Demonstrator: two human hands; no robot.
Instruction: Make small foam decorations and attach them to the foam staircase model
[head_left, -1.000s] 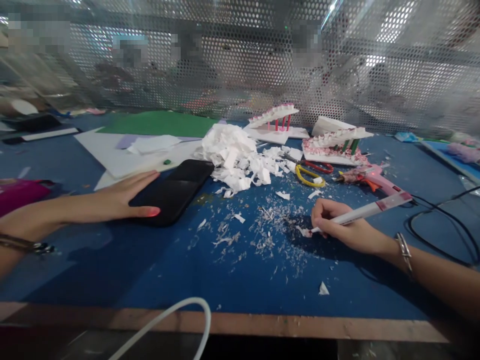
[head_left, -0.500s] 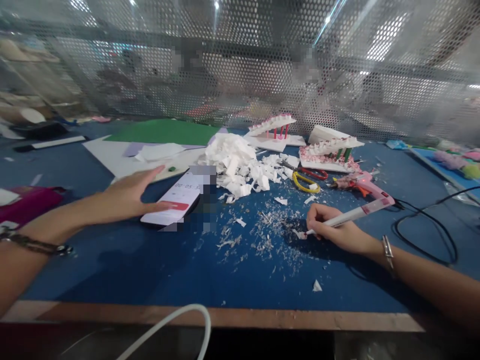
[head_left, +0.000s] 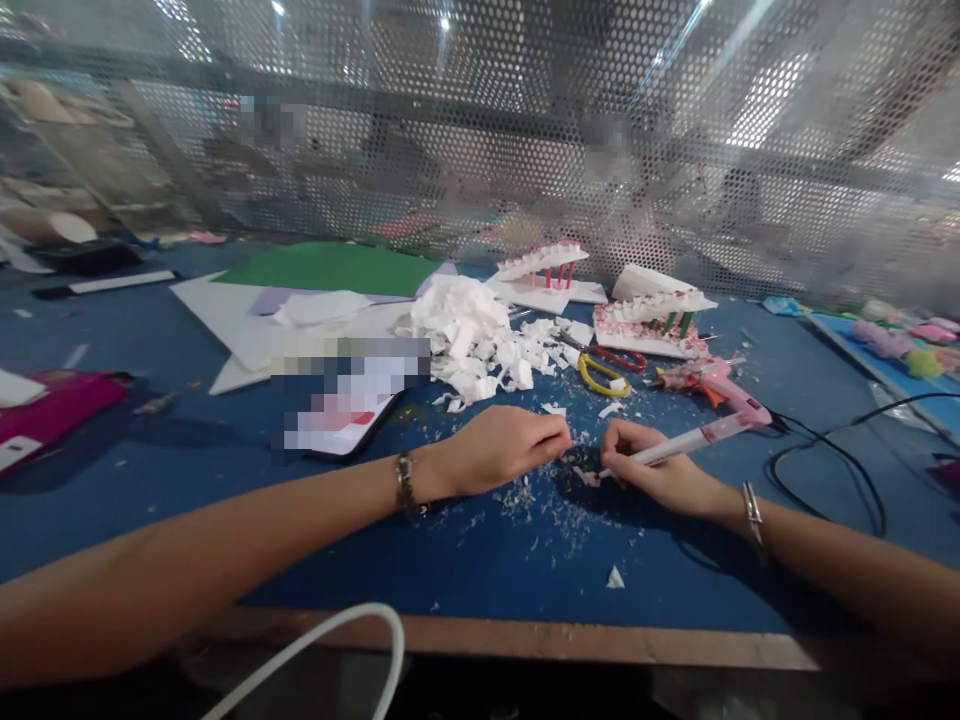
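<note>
My right hand [head_left: 660,470] is closed around a white marker pen with a pink end [head_left: 686,443], tip pointing down and left. Just beyond the tip lies a small paper scrap with reddish marks [head_left: 587,478]. Across from it, my left hand [head_left: 502,450] is held over the scraps with its fingers pressed together. Whatever may be between those fingers is hidden. Tiny white shavings [head_left: 517,492] are scattered on the blue table under both hands. A phone with a lit screen [head_left: 356,410], partly blurred out, lies behind my left forearm.
A heap of torn white paper [head_left: 469,325] sits mid-table, beside yellow-and-red-handled scissors [head_left: 604,375]. At right are a pink glue gun [head_left: 720,380] and its black cable [head_left: 795,450]. Two small white models [head_left: 551,262] stand behind. A white cable [head_left: 330,630] loops over the front edge.
My left hand has left the phone and moved right, close to my right hand, its spread fingers now closed together. My right hand still grips the marker pen in nearly the same place.
</note>
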